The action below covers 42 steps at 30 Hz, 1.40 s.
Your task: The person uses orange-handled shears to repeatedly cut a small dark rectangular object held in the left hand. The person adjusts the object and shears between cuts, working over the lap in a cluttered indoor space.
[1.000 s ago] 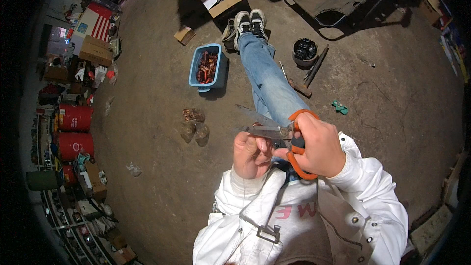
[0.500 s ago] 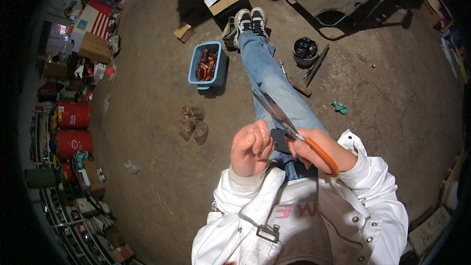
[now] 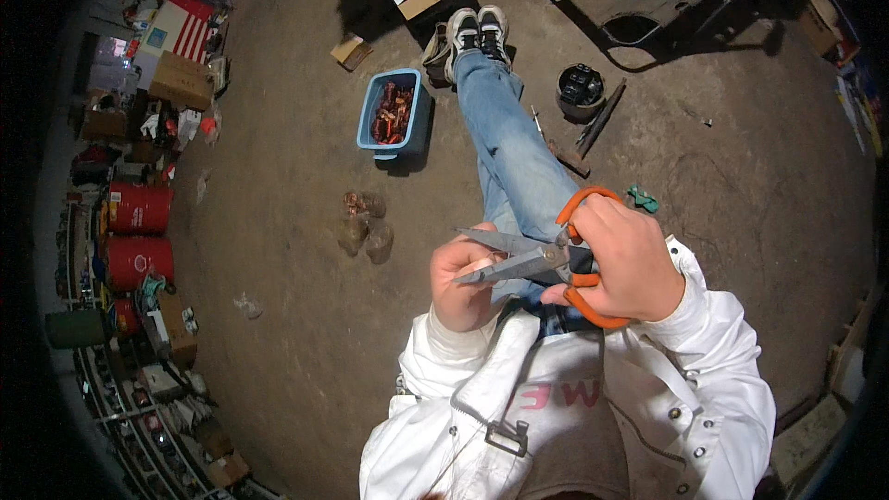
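Inwardly angled, the right hand [image 3: 632, 259] grips spread scissors [image 3: 551, 257]; the left hand [image 3: 457, 298] curls, contents unclear.

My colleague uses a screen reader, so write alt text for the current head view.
A person's right hand holds orange-handled scissors, their open blades overlapping the left hand in the picture. The person wears a white jacket and blue jeans, legs stretched out over a brown floor. Left of the legs stands a blue tub of reddish pieces.
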Motion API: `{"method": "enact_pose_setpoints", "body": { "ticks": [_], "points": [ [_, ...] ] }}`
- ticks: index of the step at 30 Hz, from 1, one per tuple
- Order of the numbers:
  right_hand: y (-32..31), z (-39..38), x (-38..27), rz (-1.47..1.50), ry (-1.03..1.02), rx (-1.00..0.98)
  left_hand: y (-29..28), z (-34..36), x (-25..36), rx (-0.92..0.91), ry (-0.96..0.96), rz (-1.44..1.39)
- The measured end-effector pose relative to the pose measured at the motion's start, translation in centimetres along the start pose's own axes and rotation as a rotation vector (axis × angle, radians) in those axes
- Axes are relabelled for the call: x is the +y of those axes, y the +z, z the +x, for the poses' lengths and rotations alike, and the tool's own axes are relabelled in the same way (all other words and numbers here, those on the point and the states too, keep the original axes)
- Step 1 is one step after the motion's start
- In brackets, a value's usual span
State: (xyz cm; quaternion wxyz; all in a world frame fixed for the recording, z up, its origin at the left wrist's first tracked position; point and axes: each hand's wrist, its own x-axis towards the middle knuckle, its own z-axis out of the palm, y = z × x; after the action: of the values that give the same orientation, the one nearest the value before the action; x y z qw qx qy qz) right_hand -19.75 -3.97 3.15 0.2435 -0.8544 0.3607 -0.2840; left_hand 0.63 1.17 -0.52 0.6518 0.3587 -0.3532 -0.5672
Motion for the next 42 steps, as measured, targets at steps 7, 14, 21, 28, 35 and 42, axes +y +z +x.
{"method": "enact_pose_setpoints", "body": {
  "ticks": [7,14,21,28,35,42],
  "points": [
    [-0.7,0.0,-0.3,0.038,-0.009,-0.091,-0.3,0.0,0.6,-0.074,0.032,-0.025],
    [-0.4,0.0,-0.5,0.102,-0.019,-0.065,-0.8,-0.2,0.9,-0.129,0.059,-0.015],
    [-0.8,0.0,-0.5,0.057,-0.046,-0.071,-1.0,-0.1,1.2,-0.205,0.156,0.223],
    [-1.2,0.3,-0.8,0.018,-0.059,-0.079,-0.6,0.1,1.7,-0.231,0.181,0.297],
    [-1.0,0.2,-1.1,-0.011,-0.051,-0.07,-0.5,0.2,2.0,-0.237,0.222,0.361],
    [-1.1,0.2,-0.9,-0.066,-0.085,-0.052,-0.5,0.3,2.3,-0.234,0.228,0.413]
  ]
}}
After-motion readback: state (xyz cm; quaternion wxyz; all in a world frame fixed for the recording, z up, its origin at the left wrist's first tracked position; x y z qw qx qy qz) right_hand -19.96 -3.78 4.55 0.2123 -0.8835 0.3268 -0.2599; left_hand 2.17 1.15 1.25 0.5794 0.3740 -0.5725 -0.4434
